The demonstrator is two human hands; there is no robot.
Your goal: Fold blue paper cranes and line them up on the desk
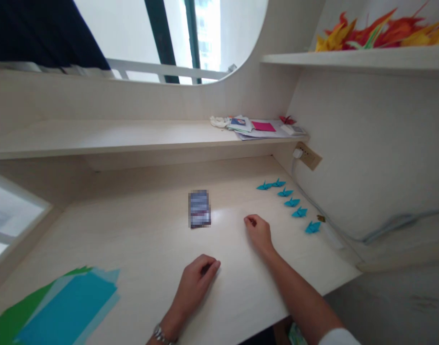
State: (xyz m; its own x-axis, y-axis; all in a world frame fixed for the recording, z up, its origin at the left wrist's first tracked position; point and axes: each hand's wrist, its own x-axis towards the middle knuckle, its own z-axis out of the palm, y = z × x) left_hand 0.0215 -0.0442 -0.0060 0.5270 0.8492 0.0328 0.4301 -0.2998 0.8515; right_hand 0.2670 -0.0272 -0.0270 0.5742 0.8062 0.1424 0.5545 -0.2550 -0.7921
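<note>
Loosely curled, my left hand rests on the pale desk near its front, thumb against the fingers, with nothing visible in it. Farther up and to the right lies my right hand, its fingers also closed and nothing showing between them. Between and beyond the hands is a small dark rectangular object, pixelated so its kind cannot be told. Several folded blue paper cranes stand in a curved row right of my right hand, the nearest crane at the lower end. Blue paper sheets lie left of my left hand.
Green paper sticks out beside the blue sheets. A shelf over the desk's back bears papers and a red crane. A cable runs from the wall socket. Red and yellow folded paper fills the upper right shelf.
</note>
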